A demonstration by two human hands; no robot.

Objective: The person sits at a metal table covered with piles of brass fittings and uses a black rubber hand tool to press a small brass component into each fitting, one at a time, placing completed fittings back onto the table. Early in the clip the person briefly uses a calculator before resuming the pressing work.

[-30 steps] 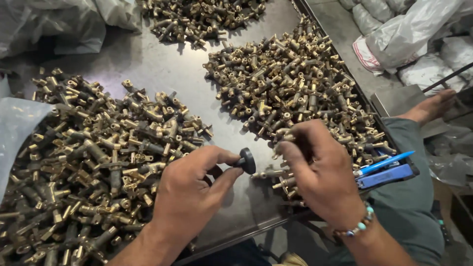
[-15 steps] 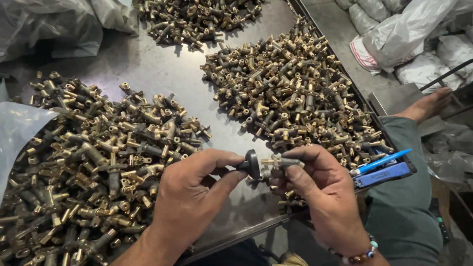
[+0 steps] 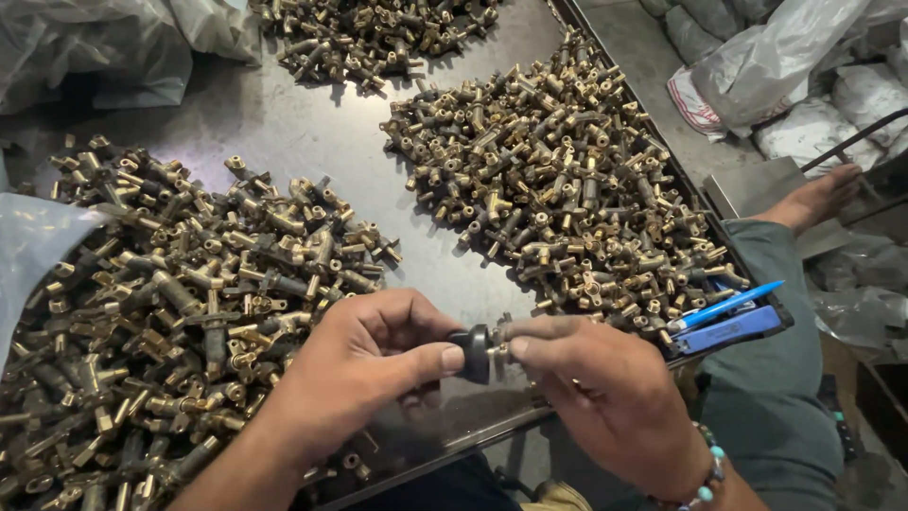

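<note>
Brass valve fitting (image 3: 499,343) with a black knob (image 3: 476,352) at its end is held just above the near edge of the metal tabletop (image 3: 284,132), between two heaps of like brass fittings (image 3: 558,199). It looks small, rigid and fairly heavy for its size, smooth enough to slip, so the knob and the body are the sound places to pinch. Left hand (image 3: 364,364) has thumb and fingers closed on the knob, while the right hand (image 3: 605,393) clamps the brass body, thumb on top
</note>
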